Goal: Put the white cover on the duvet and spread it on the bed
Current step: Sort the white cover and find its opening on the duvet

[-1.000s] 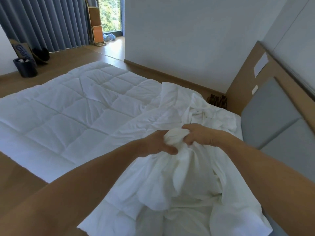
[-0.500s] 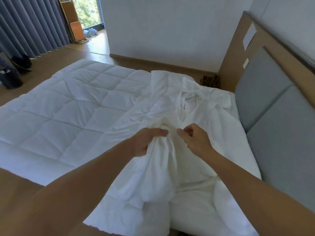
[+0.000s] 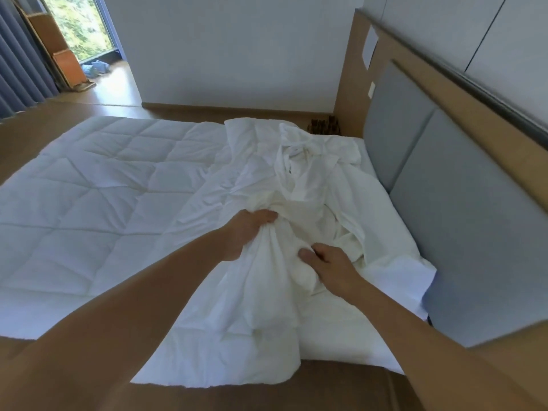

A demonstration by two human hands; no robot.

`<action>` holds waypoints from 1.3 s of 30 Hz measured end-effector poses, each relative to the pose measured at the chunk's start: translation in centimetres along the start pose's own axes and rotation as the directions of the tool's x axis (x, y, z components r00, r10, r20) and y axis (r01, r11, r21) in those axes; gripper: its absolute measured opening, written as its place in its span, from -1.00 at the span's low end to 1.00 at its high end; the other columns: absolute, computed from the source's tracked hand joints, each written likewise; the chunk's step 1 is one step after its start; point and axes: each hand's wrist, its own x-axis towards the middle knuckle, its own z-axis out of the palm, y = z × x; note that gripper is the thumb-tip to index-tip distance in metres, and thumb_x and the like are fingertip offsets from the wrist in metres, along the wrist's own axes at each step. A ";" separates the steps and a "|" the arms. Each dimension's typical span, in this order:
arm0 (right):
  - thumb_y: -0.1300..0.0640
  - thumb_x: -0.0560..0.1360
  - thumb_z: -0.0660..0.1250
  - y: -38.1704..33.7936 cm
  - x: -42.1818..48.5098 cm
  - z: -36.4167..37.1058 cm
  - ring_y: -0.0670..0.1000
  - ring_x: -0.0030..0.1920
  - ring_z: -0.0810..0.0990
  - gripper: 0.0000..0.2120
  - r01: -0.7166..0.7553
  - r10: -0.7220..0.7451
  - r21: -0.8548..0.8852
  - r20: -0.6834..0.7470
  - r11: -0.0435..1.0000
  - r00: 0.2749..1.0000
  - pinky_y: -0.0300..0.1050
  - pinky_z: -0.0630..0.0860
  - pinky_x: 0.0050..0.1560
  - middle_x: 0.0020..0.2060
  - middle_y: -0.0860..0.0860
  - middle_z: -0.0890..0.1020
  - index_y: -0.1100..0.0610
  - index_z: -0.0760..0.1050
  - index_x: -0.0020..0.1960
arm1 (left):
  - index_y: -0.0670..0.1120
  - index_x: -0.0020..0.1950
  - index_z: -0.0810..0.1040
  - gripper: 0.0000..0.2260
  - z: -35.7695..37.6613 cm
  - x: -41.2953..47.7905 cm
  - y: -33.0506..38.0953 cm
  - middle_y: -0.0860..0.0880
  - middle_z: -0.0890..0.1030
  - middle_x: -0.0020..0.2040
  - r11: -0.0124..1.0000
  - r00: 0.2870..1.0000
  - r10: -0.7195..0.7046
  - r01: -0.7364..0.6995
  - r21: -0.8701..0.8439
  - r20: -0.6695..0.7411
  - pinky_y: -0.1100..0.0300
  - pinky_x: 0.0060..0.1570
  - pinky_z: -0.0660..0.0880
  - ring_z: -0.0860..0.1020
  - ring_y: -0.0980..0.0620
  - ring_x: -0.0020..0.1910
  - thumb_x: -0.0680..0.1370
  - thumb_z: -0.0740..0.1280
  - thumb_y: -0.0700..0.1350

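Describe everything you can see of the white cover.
The white cover is thin, plain white cloth, crumpled and bunched in a long heap on the quilted duvet, at the end nearest the headboard. It is not spread or fitted yet. The left hand grips a gathered bunch of it; the right hand pinches a fold just beside, nearer the person.

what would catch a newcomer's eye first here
The left hand and right hand, reaching in from below, grip a bunched white cover at the centre. To the left, a quilted duvet lies spread flat, and a grey padded headboard stands on the right.
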 end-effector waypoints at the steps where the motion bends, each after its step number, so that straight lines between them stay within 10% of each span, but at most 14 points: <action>1: -0.04 0.59 0.31 -0.4 -1.0 -0.7 -0.11 -0.40 0.35 -0.58 -0.009 0.011 0.056 -0.026 0.998 1.000 -0.20 0.27 -0.29 -0.45 -0.07 0.36 0.10 0.29 -0.35 | -0.17 0.18 0.61 -0.69 0.2 -0.8 -0.1 -0.18 0.70 0.03 0.999 1.000 -0.029 0.029 0.014 0.004 -0.15 0.10 0.60 0.67 -0.20 0.00 0.51 0.44 -0.04; 5: -0.09 0.57 0.32 -3.5 -6.0 -3.9 0.04 -0.24 0.46 -0.55 -0.049 0.034 0.133 0.116 0.990 0.993 -0.08 0.36 -0.15 -0.29 0.11 0.46 0.31 0.48 -0.22 | -0.20 0.27 0.58 -0.66 2.4 -3.3 -2.4 -0.26 0.65 0.15 0.975 0.962 -0.220 0.211 0.071 0.164 -0.18 0.16 0.56 0.63 -0.25 0.11 0.55 0.39 -0.07; 9: -0.10 0.57 0.31 -4.6 -12.2 -4.3 -0.15 -0.30 0.46 -0.67 -0.101 0.184 -0.203 0.447 0.974 0.875 -0.32 0.37 -0.18 -0.32 -0.09 0.51 0.09 0.55 -0.25 | -0.20 0.33 0.54 -0.50 5.9 -5.5 -5.3 -0.26 0.62 0.17 0.909 0.820 -0.416 0.372 0.185 0.394 -0.07 0.20 0.52 0.61 -0.19 0.10 0.52 0.35 0.10; 14: -0.07 0.60 0.25 0.6 -15.7 -0.6 0.01 -0.07 0.56 -0.67 0.035 0.210 -0.422 0.521 0.906 0.827 -0.09 0.47 0.00 -0.15 0.02 0.61 0.18 0.58 -0.10 | -0.24 0.26 0.58 -0.39 9.6 -7.6 -10.4 -0.13 0.61 0.18 0.773 0.668 -0.631 0.496 0.395 0.396 0.00 0.36 0.42 0.57 -0.06 0.14 0.42 0.44 0.19; 18: -0.07 0.56 0.27 4.0 -17.9 1.5 -0.08 -0.27 0.46 -0.68 0.068 0.177 -0.402 0.541 0.913 0.823 -0.08 0.45 -0.13 -0.35 -0.10 0.48 0.01 0.42 -0.33 | -0.24 -0.05 0.61 -0.91 10.4 -7.7 -14.6 -0.13 0.67 -0.15 0.812 0.801 -0.533 0.393 0.432 0.274 0.03 -0.06 0.60 0.64 -0.09 -0.13 0.48 0.39 -0.24; 24: -0.05 0.57 0.33 8.0 -19.0 2.0 -0.07 -0.31 0.47 -0.69 -0.392 0.318 0.052 0.493 0.918 0.810 -0.19 0.38 -0.20 -0.37 -0.04 0.52 0.07 0.54 -0.29 | -0.32 0.00 0.56 -0.79 8.0 -6.6 -17.2 -0.21 0.60 -0.09 0.927 0.898 -0.351 0.373 -0.037 0.265 0.01 -0.16 0.60 0.63 -0.18 -0.13 0.40 0.27 -0.39; 28: 0.11 0.57 0.31 11.1 -15.8 2.9 0.02 -0.01 0.60 -0.79 -0.463 0.465 0.157 0.022 0.872 0.885 -0.04 0.51 0.03 0.03 0.06 0.68 0.19 0.61 0.11 | -0.30 0.22 0.51 -0.56 7.4 -7.2 -18.1 -0.22 0.60 -0.07 0.859 0.864 -0.375 0.461 -0.225 0.337 -0.04 -0.08 0.59 0.62 -0.21 -0.11 0.34 0.32 -0.30; 31: -0.06 0.52 0.39 13.4 -13.9 4.7 0.09 0.27 0.48 -0.38 -0.572 0.591 0.152 -0.190 0.806 0.784 -0.01 0.44 0.27 0.36 0.07 0.45 0.17 0.32 0.47 | -0.20 0.16 0.59 -0.68 7.7 -7.6 -18.7 -0.19 0.63 -0.14 0.786 0.825 -0.426 0.541 -0.299 0.373 0.02 -0.04 0.56 0.62 -0.17 -0.18 0.49 0.29 -0.06; 39: -0.18 0.46 0.46 14.8 -13.2 7.5 0.13 -0.05 0.64 -0.57 -0.555 0.770 0.764 0.124 0.329 0.626 0.02 0.58 0.00 -0.02 0.14 0.64 0.15 0.49 0.06 | -0.28 0.37 0.48 -0.42 7.1 -7.4 -19.1 -0.29 0.58 0.15 0.819 0.747 -0.526 0.574 0.003 0.407 -0.18 0.24 0.49 0.57 -0.27 0.10 0.37 0.47 -0.17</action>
